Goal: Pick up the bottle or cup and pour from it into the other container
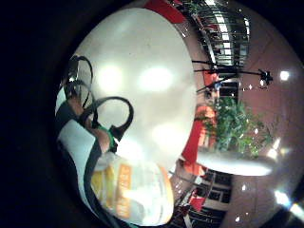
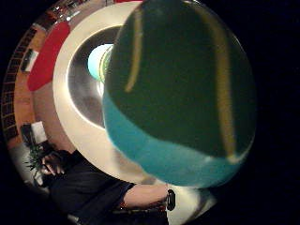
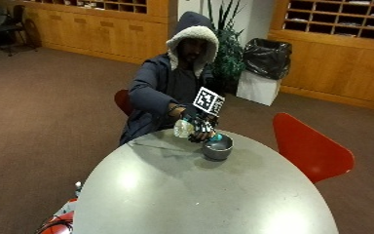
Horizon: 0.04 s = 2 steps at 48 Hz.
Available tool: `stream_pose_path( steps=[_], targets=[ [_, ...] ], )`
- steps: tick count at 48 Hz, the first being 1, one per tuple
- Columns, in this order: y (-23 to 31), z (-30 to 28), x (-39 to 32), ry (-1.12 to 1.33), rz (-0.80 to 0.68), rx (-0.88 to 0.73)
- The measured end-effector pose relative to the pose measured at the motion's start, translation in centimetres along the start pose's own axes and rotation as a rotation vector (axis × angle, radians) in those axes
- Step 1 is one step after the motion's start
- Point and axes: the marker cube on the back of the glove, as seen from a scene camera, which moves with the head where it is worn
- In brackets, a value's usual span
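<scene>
My grip [image 3: 202, 127] is closed round the bottle [image 3: 186, 128], fingers curled about its body, and I hold it lifted off the counter [image 3: 200, 195], tipped well over toward its side. The bottle is clear plastic; seen from the little-finger side of my palm it carries a yellow and orange label [image 1: 124, 190] and lies close against the palm. Its capped end, a teal colour [image 3: 216, 137], points down toward the bowl [image 3: 217, 147] and sits just above the bowl's rim. From the thumb side, a large dark green and teal surface with thin yellow stripes [image 2: 183, 93] fills most of the view, very close to the palm; I cannot tell from that view alone what part of the held item it is. Beyond it the same view shows the bowl's grey metal interior [image 2: 84, 89] directly beneath my hand. Whether any liquid is passing from bottle to bowl I cannot tell. The bowl stands upright on the counter, near the far edge, on my side of it. The counter is round, pale grey, with bright light reflections on its top. I sit at its far edge in a dark hooded coat [image 3: 155, 92]. A red chair [image 3: 307, 146] stands beside the counter, apart from the bowl. Behind me are a green plant [image 3: 226, 53] and a black-lined bin [image 3: 261, 70] against wooden shelving.
</scene>
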Motion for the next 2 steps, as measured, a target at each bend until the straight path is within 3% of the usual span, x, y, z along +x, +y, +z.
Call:
stream_pose_path(
  steps=[2],
  targets=[
    [0.0,0.01,-0.07,0.003,-0.007,-0.003]
  ],
)
